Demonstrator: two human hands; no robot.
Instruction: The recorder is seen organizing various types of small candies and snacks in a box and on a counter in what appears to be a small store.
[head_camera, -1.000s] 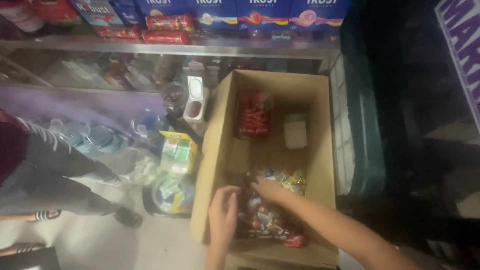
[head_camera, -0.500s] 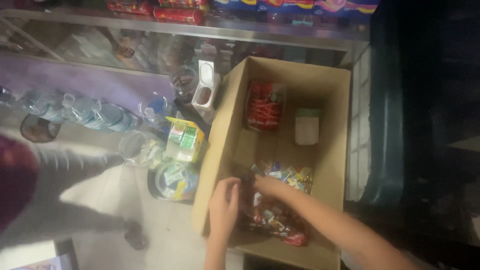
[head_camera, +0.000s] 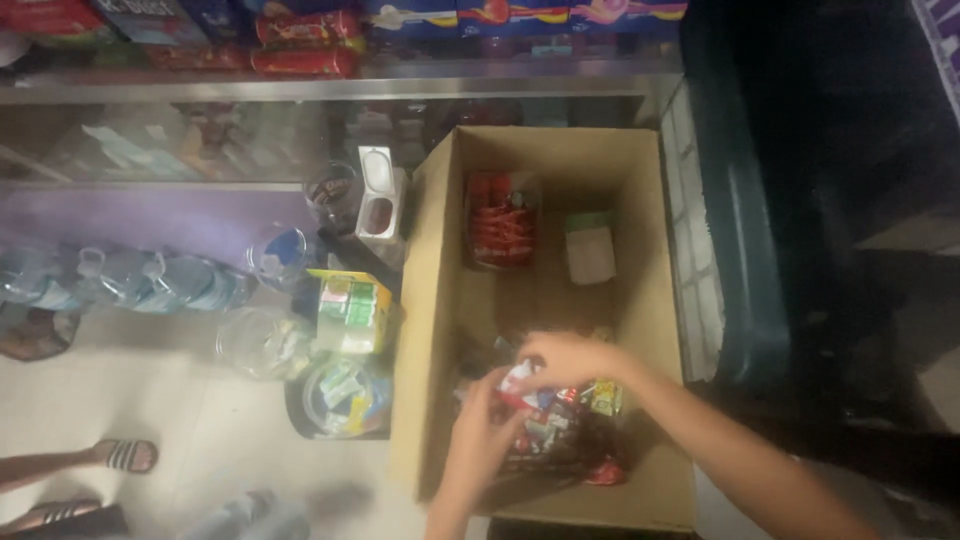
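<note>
An open cardboard box (head_camera: 432, 300) stands on the floor. Both my hands reach into its near end. My left hand (head_camera: 478, 432) and my right hand (head_camera: 572, 358) grip a clear bag of small wrapped sweets (head_camera: 555, 430) from its two sides. At the far end of the box lie a red packet (head_camera: 500, 222) and a small white and green packet (head_camera: 589, 246).
Left of the box sit a green and yellow carton (head_camera: 350, 312), clear plastic jars (head_camera: 262, 340) and a round tub of sweets (head_camera: 342, 398). A glass display shelf (head_camera: 300, 90) with packets runs along the top. Another person's sandalled feet (head_camera: 120, 456) stand at lower left. A dark cabinet (head_camera: 800, 200) is at right.
My hands have come together on the bag of sweets and lifted it a little. The person at left has stepped back, so only the feet show.
</note>
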